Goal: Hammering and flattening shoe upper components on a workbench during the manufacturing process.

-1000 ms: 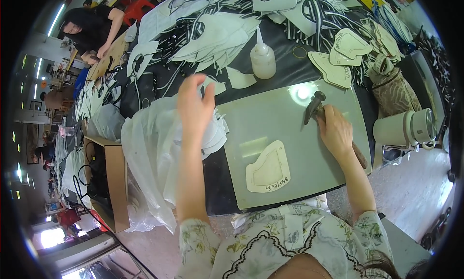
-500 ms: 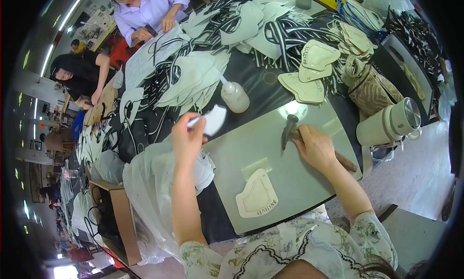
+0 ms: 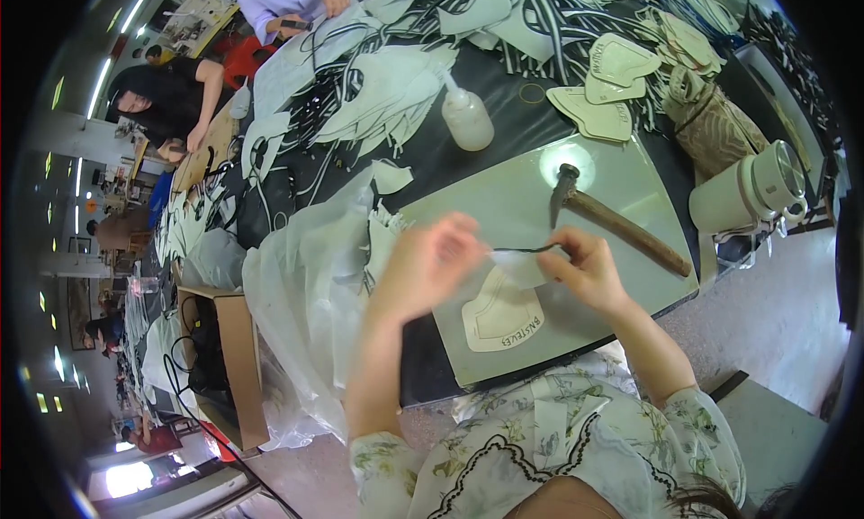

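Observation:
My right hand point(image 3: 585, 265) pinches the edge of a small thin white piece point(image 3: 522, 269) with a dark upper edge, held just above the board. Across from it, my left hand point(image 3: 441, 258) is smeared by motion near the piece's other end; whether it grips anything cannot be made out. Under the piece a cream template point(image 3: 506, 317) with an outlined shape lies on the grey-green board point(image 3: 468, 362). A hammer point(image 3: 625, 229) with a wooden handle rests on the board beyond my right hand, its head pointing away from me.
A white squeeze bottle point(image 3: 468, 121) stands past the board. Stacked white cut pieces point(image 3: 378, 96) and dark straps spread across the far table. At right are more templates point(image 3: 598, 114) and a white flask point(image 3: 747, 191). Plastic sheeting point(image 3: 301, 285) and an open carton point(image 3: 236, 362) lie left. Two people work beyond.
My right hand has let go of the hammer, which now lies on the board, and has taken the white piece. My left hand has come nearer to me and rightward. The view has shifted.

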Demonstrator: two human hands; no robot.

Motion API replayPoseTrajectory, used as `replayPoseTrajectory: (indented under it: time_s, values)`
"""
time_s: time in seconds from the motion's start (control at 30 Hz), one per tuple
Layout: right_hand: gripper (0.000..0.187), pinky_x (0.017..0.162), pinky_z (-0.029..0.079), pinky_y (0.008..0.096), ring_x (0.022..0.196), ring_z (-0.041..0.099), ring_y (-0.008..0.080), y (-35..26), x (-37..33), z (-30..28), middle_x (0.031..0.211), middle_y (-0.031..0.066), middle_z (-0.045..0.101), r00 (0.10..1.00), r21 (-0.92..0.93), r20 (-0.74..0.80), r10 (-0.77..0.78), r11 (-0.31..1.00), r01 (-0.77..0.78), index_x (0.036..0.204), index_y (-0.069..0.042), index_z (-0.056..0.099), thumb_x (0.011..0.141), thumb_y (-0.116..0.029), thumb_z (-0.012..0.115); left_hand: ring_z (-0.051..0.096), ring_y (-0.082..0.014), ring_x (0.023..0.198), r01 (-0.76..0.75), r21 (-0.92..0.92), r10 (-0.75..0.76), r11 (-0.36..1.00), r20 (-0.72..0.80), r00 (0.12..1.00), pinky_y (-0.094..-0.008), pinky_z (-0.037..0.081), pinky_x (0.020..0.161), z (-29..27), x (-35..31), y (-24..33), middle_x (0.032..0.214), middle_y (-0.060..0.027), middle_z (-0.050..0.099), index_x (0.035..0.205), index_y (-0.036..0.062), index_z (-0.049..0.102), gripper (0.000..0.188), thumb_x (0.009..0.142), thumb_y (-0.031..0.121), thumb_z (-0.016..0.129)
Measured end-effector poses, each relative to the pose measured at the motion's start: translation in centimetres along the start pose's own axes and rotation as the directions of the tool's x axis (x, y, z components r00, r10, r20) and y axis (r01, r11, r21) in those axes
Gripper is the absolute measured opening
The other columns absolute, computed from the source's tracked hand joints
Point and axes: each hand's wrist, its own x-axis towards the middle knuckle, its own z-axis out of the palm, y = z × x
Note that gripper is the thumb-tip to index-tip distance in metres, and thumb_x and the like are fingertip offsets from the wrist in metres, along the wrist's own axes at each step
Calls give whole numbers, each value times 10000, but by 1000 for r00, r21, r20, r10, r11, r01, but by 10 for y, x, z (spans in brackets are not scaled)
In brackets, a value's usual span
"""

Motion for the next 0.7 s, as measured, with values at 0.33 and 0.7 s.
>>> replayPoseTrajectory:
  time_s: [0.33, 0.7]
  values:
    - [134, 493, 362, 219, 553, 431, 32, 32, -12, 1, 657, -8, 559, 976, -253, -180, -126, 964, 78, 917, 21, 637, 867, -88, 697, 604, -323, 1166, 488, 517, -380, 704, -306, 873, -378, 465, 990, -96, 96, -183, 1257, -173, 619, 1312, 38, 521, 891, 545, 308, 886]
    - [169, 673, 433, 211, 771, 544, 76, 22, -5, -16, 960, 40, 602, 808, -380, -516, -285, 921, 82, 1066, -10, 589, 904, -32, 634, 610, -193, 806, 244, 664, -67, 707, -280, 958, -296, 493, 730, -77, 102, -181, 874, -54, 621, 963, 80, 675, 467, 563, 194, 886]
